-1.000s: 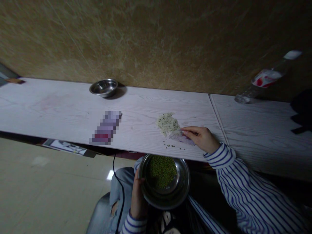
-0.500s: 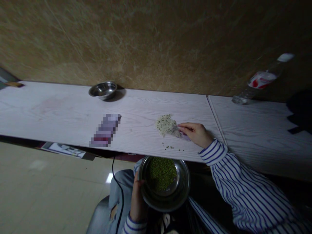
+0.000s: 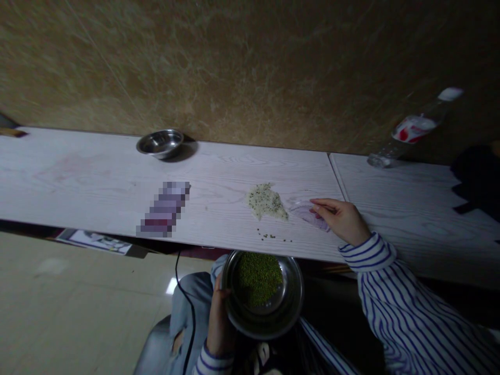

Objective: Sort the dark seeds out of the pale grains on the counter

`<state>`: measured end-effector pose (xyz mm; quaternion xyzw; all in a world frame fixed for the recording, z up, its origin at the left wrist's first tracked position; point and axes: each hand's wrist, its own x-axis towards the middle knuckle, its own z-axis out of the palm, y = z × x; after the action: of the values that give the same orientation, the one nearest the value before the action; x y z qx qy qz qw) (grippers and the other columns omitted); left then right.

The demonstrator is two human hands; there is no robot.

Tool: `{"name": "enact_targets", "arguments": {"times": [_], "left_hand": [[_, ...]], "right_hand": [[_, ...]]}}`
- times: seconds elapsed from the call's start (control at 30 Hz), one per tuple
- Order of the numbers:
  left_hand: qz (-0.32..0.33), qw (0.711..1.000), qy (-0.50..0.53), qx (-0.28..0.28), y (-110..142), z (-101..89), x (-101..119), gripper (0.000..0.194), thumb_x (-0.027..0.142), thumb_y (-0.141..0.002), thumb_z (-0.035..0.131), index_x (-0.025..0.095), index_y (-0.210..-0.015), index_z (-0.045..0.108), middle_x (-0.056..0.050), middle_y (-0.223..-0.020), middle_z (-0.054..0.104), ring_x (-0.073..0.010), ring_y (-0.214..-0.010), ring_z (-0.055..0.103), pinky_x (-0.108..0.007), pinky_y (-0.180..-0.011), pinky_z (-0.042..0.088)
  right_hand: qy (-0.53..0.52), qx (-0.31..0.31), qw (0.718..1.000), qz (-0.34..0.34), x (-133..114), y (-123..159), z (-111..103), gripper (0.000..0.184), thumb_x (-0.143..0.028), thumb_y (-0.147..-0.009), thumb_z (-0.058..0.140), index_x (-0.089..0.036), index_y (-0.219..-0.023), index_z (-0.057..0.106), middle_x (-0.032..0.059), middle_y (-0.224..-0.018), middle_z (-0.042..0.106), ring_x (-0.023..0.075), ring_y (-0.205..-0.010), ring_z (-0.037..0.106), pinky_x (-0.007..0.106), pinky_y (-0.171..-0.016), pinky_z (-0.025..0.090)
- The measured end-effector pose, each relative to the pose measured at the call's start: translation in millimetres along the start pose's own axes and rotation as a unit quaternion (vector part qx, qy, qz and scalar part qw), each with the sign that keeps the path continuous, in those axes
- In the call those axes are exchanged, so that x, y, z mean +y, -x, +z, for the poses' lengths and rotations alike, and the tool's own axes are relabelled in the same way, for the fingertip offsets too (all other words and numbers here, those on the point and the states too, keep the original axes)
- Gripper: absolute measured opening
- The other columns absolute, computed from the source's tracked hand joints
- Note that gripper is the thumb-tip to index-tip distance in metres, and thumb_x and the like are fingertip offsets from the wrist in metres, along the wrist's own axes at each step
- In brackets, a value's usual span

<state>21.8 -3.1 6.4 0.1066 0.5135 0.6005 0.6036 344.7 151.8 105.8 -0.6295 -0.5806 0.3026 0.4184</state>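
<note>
My left hand (image 3: 221, 317) grips the left rim of a steel bowl (image 3: 292, 307), which sits over my lap below the table's front edge. Green mung beans (image 3: 258, 278) lie inside it, heaped toward the far left. On the table, my right hand (image 3: 341, 216) pinches a thin, see-through piece of plastic (image 3: 307, 212) between thumb and fingers; its exact kind is unclear. Just left of the plastic is a pile of white rice grains (image 3: 265, 200) with green beans mixed in. Several loose beans (image 3: 269, 237) lie between the pile and the front edge.
A smaller steel bowl (image 3: 160, 144) stands near the wall. A pixelated flat object (image 3: 164, 208) lies on the table's left part. At the right, a plastic bottle (image 3: 414, 129) stands by the wall, with a dark object (image 3: 476, 179) beyond it. A black cable (image 3: 191, 307) hangs past my leg.
My right hand first moved slightly left with the plastic at the rice pile, then drew it right, off the pile's edge. The pile's right side now shows a tapered tip. My left hand keeps the bowl still.
</note>
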Motion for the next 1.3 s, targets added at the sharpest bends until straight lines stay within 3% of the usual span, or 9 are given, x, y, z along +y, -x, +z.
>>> {"name": "enact_targets", "arguments": {"times": [0.2,0.43,0.67,1.03,1.17,1.3], "left_hand": [[-0.006,1.0,0.007,0.002,1.5,0.9,0.6,0.05,0.048,-0.077,0.084,0.026,-0.122,0.092,-0.011,-0.124,0.085,-0.0425,-0.135,0.072,-0.052,-0.116,0.06],[-0.011,1.0,0.01,0.008,2.7,1.4,0.2,0.047,0.048,-0.078,0.084,0.027,-0.119,0.09,-0.01,-0.122,0.085,-0.0418,-0.138,0.072,-0.053,-0.12,0.058],[-0.025,1.0,0.008,0.012,5.2,4.0,2.9,0.046,0.046,-0.076,0.085,0.027,-0.117,0.088,-0.009,-0.116,0.083,-0.0432,-0.138,0.072,-0.054,-0.119,0.059],[-0.018,1.0,-0.008,0.017,7.0,9.3,7.9,0.048,0.047,-0.072,0.084,0.026,-0.114,0.09,-0.011,-0.124,0.085,-0.0453,-0.141,0.071,-0.056,-0.123,0.056],[-0.005,1.0,-0.009,0.008,9.0,10.6,9.3,0.045,0.047,-0.075,0.084,0.026,-0.115,0.09,-0.011,-0.124,0.085,-0.0446,-0.142,0.07,-0.055,-0.123,0.056],[-0.022,0.999,-0.01,0.025,11.9,16.1,16.3,0.044,0.047,-0.068,0.085,0.027,-0.106,0.089,-0.009,-0.116,0.085,-0.0454,-0.141,0.071,-0.055,-0.122,0.057]], "right_hand": [[0.008,0.004,1.0,0.004,-0.1,-1.1,8.8,0.024,-0.035,-0.091,0.087,-0.018,-0.106,0.096,0.016,-0.101,0.094,0.0319,-0.091,0.092,0.042,-0.081,0.077],[-0.053,-0.072,0.996,0.009,-12.6,10.1,12.8,0.033,-0.048,-0.09,0.093,-0.02,-0.106,0.096,0.0148,-0.096,0.093,0.0312,-0.087,0.092,0.042,-0.081,0.078],[-0.036,-0.044,0.998,-0.002,-8.8,15.8,1.4,0.04,-0.059,-0.089,0.093,-0.021,-0.103,0.096,0.0146,-0.094,0.093,0.0318,-0.088,0.092,0.042,-0.081,0.078],[-0.019,-0.087,0.996,-0.007,-15.7,25.3,11.3,0.034,-0.051,-0.094,0.088,-0.021,-0.107,0.096,0.0134,-0.092,0.093,0.0294,-0.084,0.092,0.039,-0.08,0.077],[-0.012,-0.079,0.997,-0.011,-13.0,24.0,12.6,0.033,-0.051,-0.094,0.088,-0.022,-0.107,0.097,0.0129,-0.094,0.094,0.0286,-0.084,0.092,0.038,-0.077,0.077],[-0.015,-0.06,0.998,-0.012,-9.5,22.2,10.7,0.031,-0.049,-0.094,0.088,-0.021,-0.105,0.097,0.014,-0.096,0.094,0.0307,-0.089,0.092,0.04,-0.081,0.077]]}}
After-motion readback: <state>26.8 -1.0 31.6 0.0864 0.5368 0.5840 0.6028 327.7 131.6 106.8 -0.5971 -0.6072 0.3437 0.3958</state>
